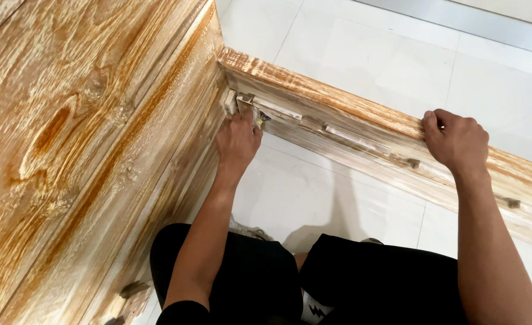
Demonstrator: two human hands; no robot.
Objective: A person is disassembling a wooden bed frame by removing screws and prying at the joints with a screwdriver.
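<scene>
Seen from above, we look down on a person crouching on a pale tiled floor (350, 54) inside the corner of a wooden bed frame finished in whitewashed, orange-brown grain. The left hand (237, 139) reaches into the inner corner where the tall headboard panel (67, 144) meets the long side rail (350, 114); its fingers are bunched together against a small metal corner bracket (246, 101), and we cannot tell whether they pinch a tool or a fastener, since the fingertips are hidden behind the hand. A little pale wooden block (230, 102) sits just beside the bracket, touching the headboard panel. The right hand (455, 139) is clamped over the top edge of the side rail, well apart from the left, fingers curled over the far side. Along the rail's inner face we see a lighter support strip (338, 133) with small wooden blocks (408, 162) set at intervals. The person's knees, in black shorts (338, 283), fill the bottom of the view, with a shoe (251, 230) just visible between arm and knee.
</scene>
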